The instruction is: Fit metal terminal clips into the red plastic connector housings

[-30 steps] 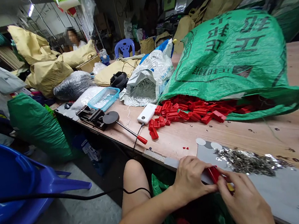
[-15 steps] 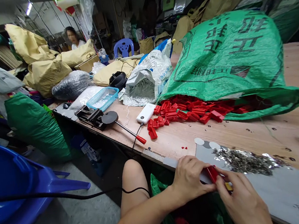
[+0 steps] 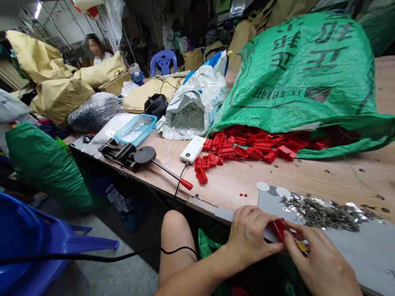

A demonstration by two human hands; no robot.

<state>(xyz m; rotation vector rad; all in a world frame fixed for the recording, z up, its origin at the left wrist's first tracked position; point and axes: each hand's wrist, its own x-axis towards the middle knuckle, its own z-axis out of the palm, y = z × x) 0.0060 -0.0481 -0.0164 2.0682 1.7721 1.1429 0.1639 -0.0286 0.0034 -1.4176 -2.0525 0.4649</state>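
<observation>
Between my two hands, over the table's front edge, is a red plastic part (image 3: pixel 280 228). My left hand (image 3: pixel 249 235) pinches its left side between thumb and fingers. My right hand (image 3: pixel 321 257) grips its right side, and a small yellow piece (image 3: pixel 302 246) shows under those fingers; its kind is hidden. Just beyond my right hand lies a pile of small shiny metal pieces (image 3: pixel 330 213) on a grey sheet (image 3: pixel 386 249). Similar red plastic parts (image 3: pixel 240 147) spill from the mouth of a large green woven sack (image 3: pixel 303 72).
To the left stand a clamp-like metal tool with a red-tipped lever (image 3: pixel 164 166), a white power bank (image 3: pixel 192 149) with a cable, a blue basket (image 3: pixel 136 130) and a white bag of thin metal pins (image 3: pixel 189 115). A blue plastic chair (image 3: pixel 68 240) is on the floor. A person (image 3: pixel 97 50) sits behind.
Both hands stay almost in place around the red part. My right fingers have shifted very slightly.
</observation>
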